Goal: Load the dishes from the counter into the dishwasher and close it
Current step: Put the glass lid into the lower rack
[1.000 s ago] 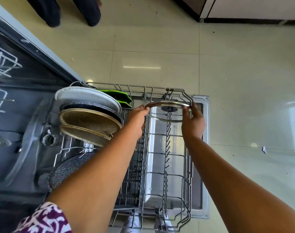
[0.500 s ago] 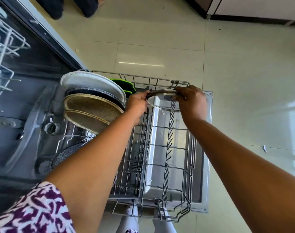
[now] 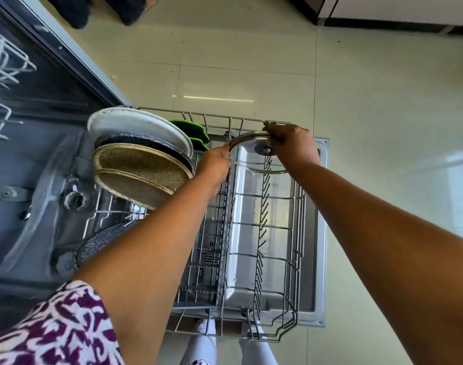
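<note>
Gripping the tilted glass lid (image 3: 254,160), both hands (image 3: 214,164) (image 3: 295,146).

The lower rack (image 3: 262,259) is drawn out over the open dishwasher door (image 3: 320,233). Plates (image 3: 135,159) are stood on edge at its far left. A lid (image 3: 251,151) is held at the far end, between the left hand (image 3: 215,167) and right hand (image 3: 293,146).

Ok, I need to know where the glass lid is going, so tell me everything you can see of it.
The glass lid is round, clear glass with a metal rim and a dark central knob fitting. It is tilted over the far end of the lower rack. The left hand grips its left rim and the right hand its far right rim.
</note>
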